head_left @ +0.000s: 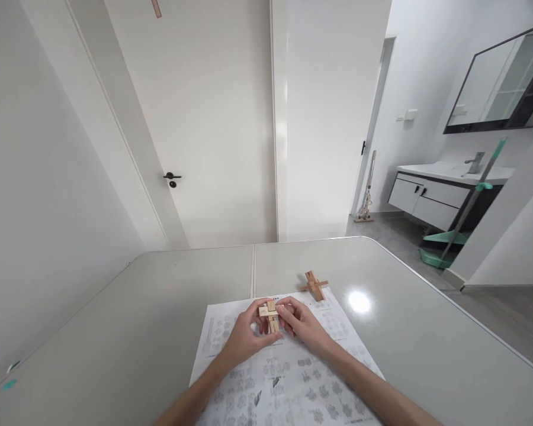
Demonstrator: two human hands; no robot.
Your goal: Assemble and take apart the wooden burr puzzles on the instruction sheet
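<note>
Gripped in fingers of left hand (245,335) and right hand (306,324): pale wooden pieces (265,311), seemingly joined (remainder unclear); beyond, assembled brown cross (314,286).

Open tabletop (115,331) left, wooden cross (314,286) ahead-right

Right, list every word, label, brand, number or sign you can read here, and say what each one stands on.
None can be read with certainty.
Paper sheet: printed lines among its grey figures, too small and blurred to read.
Pale wooden puzzle, held in the left hand and right hand: any marks are too small to make out.
Brown wooden puzzle: no readable text.
</note>
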